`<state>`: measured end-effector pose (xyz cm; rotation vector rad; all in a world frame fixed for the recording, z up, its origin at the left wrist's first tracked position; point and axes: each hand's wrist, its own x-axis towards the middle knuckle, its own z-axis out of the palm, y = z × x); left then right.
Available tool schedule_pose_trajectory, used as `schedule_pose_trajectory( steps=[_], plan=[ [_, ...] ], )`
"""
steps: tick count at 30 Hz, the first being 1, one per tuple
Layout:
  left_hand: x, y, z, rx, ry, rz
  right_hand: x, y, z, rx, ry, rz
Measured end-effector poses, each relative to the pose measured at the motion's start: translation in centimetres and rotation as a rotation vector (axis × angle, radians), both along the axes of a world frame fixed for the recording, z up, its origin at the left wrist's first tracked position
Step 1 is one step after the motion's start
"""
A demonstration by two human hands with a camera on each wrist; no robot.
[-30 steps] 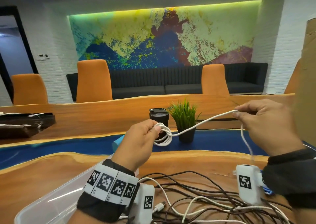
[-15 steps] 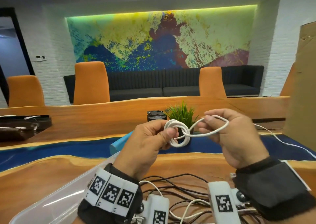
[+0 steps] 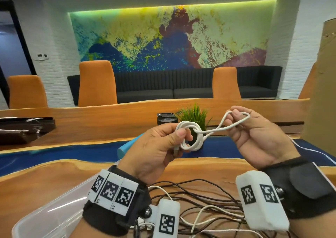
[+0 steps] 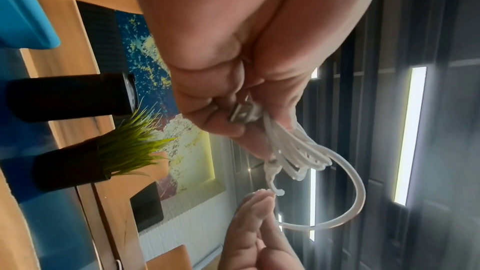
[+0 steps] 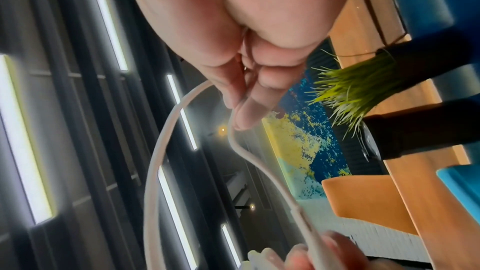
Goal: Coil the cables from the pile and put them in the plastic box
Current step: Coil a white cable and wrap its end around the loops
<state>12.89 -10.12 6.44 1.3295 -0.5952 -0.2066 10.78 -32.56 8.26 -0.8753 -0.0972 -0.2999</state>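
While both hands hold cable (image 3: 189, 137), plastic box (image 3: 54, 214) waits.

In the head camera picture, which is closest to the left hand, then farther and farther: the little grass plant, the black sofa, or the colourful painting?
From the left hand:
1. Grass plant, just behind it on the table.
2. Black sofa, against the back wall.
3. Colourful painting, on the wall above the sofa.

Open air surrounds both raised hands. Below them, tangled cables (image 3: 209, 210) cover the table (image 3: 45, 183); the plastic box (image 3: 54, 214) stands left, potted plant (image 3: 193, 117) behind.
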Motion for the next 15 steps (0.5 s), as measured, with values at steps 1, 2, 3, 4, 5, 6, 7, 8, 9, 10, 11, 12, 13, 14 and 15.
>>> schedule_pose_trajectory(
  steps=[1, 2, 3, 4, 5, 6, 7, 8, 9, 10, 11, 12, 13, 14, 15],
  plan=[
    [0.0, 0.0, 0.0, -0.011, 0.011, -0.013, 0.0, 0.0, 0.0, 0.024, 0.008, 0.006],
    [0.0, 0.0, 0.0, -0.023, 0.020, -0.018, 0.0, -0.1, 0.0, 0.045, 0.012, 0.011],
    [0.1, 0.1, 0.0, -0.031, 0.027, -0.019, -0.1, -0.2, 0.1, 0.058, 0.010, 0.016],
    [0.1, 0.1, 0.0, -0.036, 0.028, -0.018, -0.1, -0.2, 0.1, 0.063, 0.007, 0.019],
    [0.1, 0.0, 0.0, -0.043, 0.030, -0.018, -0.1, -0.2, 0.1, 0.061, 0.000, 0.024],
    [0.1, -0.1, 0.0, -0.052, 0.030, -0.021, -0.2, -0.1, 0.1, 0.052, -0.005, 0.037],
    [0.0, -0.2, 0.0, -0.068, 0.030, -0.026, -0.2, 0.1, -0.1, 0.035, -0.002, 0.060],
    [0.0, -0.3, -0.1, -0.087, 0.028, -0.028, -0.3, 0.5, -0.1, -0.001, 0.005, 0.099],
    [-0.1, -0.5, -0.1, -0.110, 0.022, -0.026, -0.4, 1.0, -0.3, -0.055, 0.021, 0.144],
    [0.0, -0.6, -0.1, -0.130, 0.004, -0.011, -0.5, 1.5, -0.5, -0.121, 0.041, 0.195],
    [0.0, -0.7, -0.1, -0.146, -0.024, 0.015, -0.6, 2.0, -0.8, -0.192, 0.052, 0.256],
    [0.1, -0.8, -0.2, -0.146, -0.067, 0.061, -0.6, 2.4, -1.1, -0.256, 0.055, 0.326],
    [0.2, -0.9, -0.3, -0.123, -0.126, 0.119, -0.7, 2.7, -1.3, -0.309, 0.043, 0.405],
    [0.2, -1.0, -0.4, -0.087, -0.195, 0.177, -0.8, 2.9, -1.5, -0.349, 0.025, 0.479],
    [0.1, -1.0, -0.4, -0.058, -0.261, 0.232, -0.9, 2.9, -1.5, -0.372, 0.001, 0.544]
  ],
)
